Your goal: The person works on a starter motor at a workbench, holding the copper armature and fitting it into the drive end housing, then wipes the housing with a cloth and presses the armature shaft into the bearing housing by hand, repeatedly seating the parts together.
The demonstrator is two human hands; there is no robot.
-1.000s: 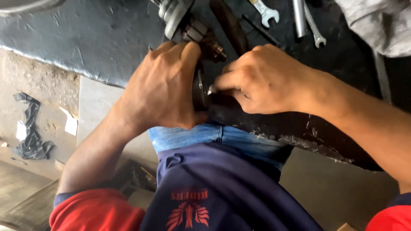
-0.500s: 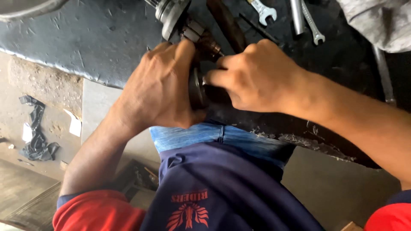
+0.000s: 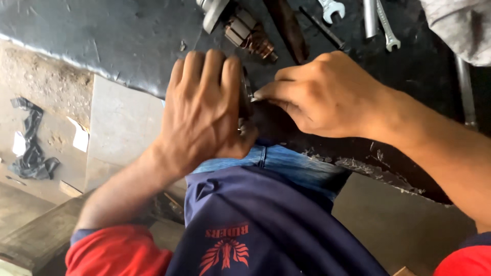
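A dark round motor part (image 3: 245, 97) is gripped by the left hand (image 3: 204, 112); its rim is pinched by the right hand (image 3: 327, 94) from 3 o'clock.

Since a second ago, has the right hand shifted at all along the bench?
Cannot tell: the right hand stays pinched against the dark part under the left hand, below the wrenches; the camera itself drifted.

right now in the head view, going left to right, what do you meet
black plastic scrap on the floor → pale tile → left hand gripping a dark round part → right hand with fingertips at that part → spanners at the top → grey cloth
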